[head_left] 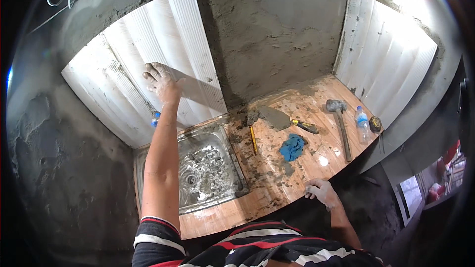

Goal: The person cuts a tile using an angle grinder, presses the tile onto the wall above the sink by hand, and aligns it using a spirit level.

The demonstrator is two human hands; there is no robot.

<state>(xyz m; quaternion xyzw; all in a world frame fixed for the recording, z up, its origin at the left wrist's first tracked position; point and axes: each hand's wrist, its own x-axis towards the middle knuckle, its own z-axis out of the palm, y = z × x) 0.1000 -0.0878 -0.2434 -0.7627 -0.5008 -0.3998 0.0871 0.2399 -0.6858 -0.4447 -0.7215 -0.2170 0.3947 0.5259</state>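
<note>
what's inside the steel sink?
The sink holds grey mortar lumps around the drain. The left forearm covers its left part, so nothing can be told there.

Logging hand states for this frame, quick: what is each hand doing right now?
Left hand: open, flat against the white wall tile, holding nothing.
Right hand: open, fingers resting on the countertop edge, holding nothing.
</note>
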